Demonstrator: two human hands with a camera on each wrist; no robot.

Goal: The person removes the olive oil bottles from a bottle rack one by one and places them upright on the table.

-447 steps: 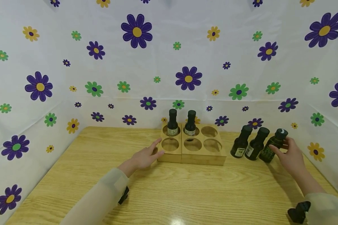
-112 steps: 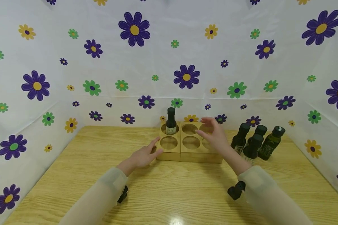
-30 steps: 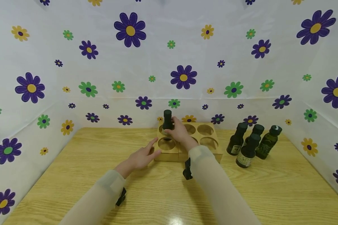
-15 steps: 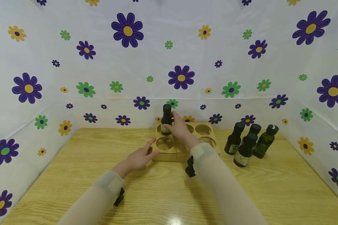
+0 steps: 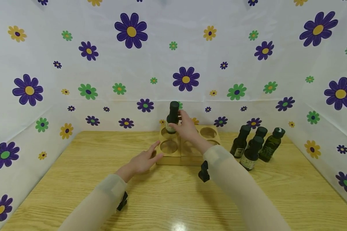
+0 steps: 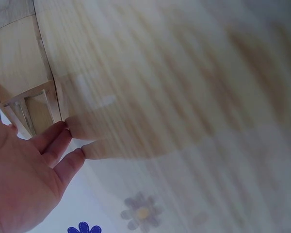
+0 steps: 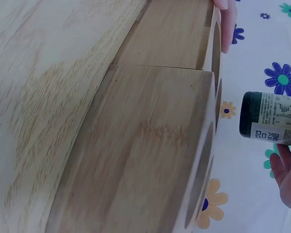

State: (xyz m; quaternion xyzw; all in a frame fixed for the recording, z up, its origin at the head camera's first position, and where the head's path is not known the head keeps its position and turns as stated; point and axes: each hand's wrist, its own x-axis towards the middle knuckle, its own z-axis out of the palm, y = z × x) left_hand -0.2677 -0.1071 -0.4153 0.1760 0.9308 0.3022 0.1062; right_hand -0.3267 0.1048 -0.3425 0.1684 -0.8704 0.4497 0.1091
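Note:
My right hand grips a small dark glass bottle with a black cap and pale label. It hangs upright over the rear left hole of the wooden bottle rack. In the right wrist view, the bottle's base is above the rack's top, apart from it. My left hand touches the rack's left side with its fingers extended and thumb at the front corner. The left wrist view shows this hand with fingertips at the rack's lower edge.
The rack is two adjoining blocks with round holes. To its right, several dark bottles stand close together on the wooden table, including a labelled one in front and a green one. A flower-patterned white cloth surrounds the table.
The right hand has taken hold of the rear left bottle and raised it out of its hole, slightly rightward. Earlier, the second racked bottle joined those at right. The left hand stays put.

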